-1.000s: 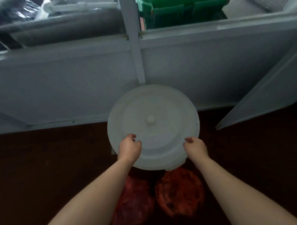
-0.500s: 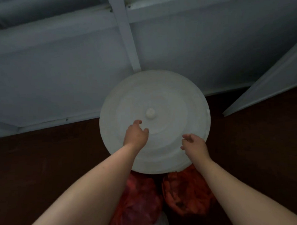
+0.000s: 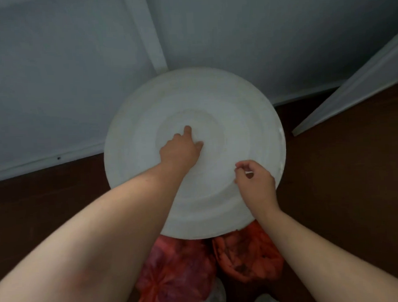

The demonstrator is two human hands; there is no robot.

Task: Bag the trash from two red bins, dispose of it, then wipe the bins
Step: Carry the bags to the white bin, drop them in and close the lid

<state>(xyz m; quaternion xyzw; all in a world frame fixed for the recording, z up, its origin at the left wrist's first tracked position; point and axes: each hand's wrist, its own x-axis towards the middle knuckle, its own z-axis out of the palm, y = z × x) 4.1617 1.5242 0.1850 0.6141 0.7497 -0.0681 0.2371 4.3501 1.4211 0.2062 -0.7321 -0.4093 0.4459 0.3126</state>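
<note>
Red bags: two, side by side on the floor, partly under the near edge of the white lid. Left hand: moved from rim to lid centre, covering the knob; grip cannot be told. Right hand: off the rim, loosely curled, empty. Lifting the lid for disposal likely follows.

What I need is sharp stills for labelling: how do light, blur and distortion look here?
Head view: dim, flat light, no glare; the white lid is brightest, the dark floor shows little detail. Head view: everything is slightly soft, the red bags included. Head view: wide-angle stretch swells the forearms near the lower corners.
</note>
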